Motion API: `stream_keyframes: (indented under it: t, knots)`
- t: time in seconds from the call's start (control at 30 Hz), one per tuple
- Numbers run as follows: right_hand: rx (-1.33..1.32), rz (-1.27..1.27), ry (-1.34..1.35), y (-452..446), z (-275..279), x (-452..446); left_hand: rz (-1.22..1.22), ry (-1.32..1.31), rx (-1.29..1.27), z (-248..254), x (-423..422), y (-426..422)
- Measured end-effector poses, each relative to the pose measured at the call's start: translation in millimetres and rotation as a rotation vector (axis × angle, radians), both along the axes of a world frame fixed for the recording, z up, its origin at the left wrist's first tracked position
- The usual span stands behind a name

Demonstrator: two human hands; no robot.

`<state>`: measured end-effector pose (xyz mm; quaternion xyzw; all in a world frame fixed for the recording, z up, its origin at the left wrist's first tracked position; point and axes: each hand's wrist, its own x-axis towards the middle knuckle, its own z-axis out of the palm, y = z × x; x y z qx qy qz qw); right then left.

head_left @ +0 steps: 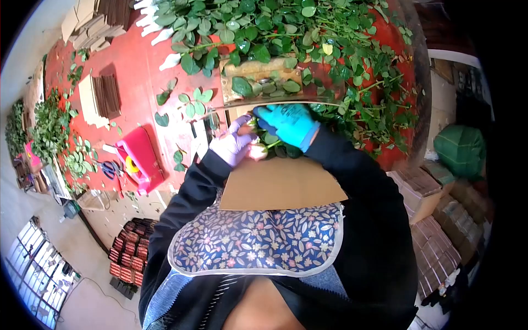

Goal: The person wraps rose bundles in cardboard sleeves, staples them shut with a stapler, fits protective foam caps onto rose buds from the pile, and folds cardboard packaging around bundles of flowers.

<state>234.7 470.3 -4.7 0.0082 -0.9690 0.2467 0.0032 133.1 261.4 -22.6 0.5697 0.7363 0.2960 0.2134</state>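
A pale pink rose (pixel 257 152) lies at the upper edge of a brown cardboard sheet (pixel 283 184), close to my body. My left hand (pixel 234 144), in a thin lilac glove, is beside the rose with its fingers bent around something too small to make out. My right hand (pixel 287 124), in a bright blue glove with dark fingertips, reaches left so that its fingers almost meet those of my left hand; what they hold is hidden. Green leaves (pixel 280 149) show under my right hand. A metal-edged wooden board (pixel 261 77) lies just beyond both hands.
Many leafy rose stems (pixel 352 71) cover the back and right of the red table (pixel 126 71). At left are a stack of folded cardboard (pixel 105 96), a pink holder (pixel 140 159) and scissors (pixel 109 169). Cardboard boxes (pixel 421 192) stand on the right.
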Motion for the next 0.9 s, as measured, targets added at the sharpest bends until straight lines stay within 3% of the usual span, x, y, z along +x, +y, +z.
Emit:
stream_keyframes:
  t: [0.03, 0.17, 0.27, 0.43, 0.5, 0.53, 0.63, 0.7, 0.77, 0.9]
  knots:
    - [-0.029, 0.002, 0.017, 6, 13, 3, 0.002, 0.000, 0.015, -3, 0, 0]
    - [-0.017, 0.365, -0.353, 12, 55, 11, -0.023, -0.008, 0.000, 2, -2, 3]
    - [0.059, 0.381, -0.359, -6, 23, 24, -0.043, -0.013, -0.003, -5, -3, 1]
    - [0.109, 0.451, -0.298, 5, 30, 17, -0.060, -0.020, 0.008, -5, -5, 3]
    - [0.173, 0.283, -0.291, 12, 43, 10, -0.027, -0.204, 0.116, -7, 0, 4]
    - [0.129, 0.157, -0.352, 15, 49, 5, 0.032, -0.224, 0.018, -9, 1, 1]
    - [0.204, -0.054, -0.044, 6, 17, 4, 0.004, -0.087, -0.159, -1, 0, -1]
    - [0.327, -0.015, 0.018, 1, -2, 2, 0.012, -0.138, -0.230, 7, -1, 2]
    - [0.343, -0.070, -0.063, -7, -11, 0, -0.035, 0.024, -0.076, 9, -1, 2]
    - [0.355, -0.104, 0.020, -10, -19, -6, -0.037, 0.054, -0.064, 1, 2, -1]
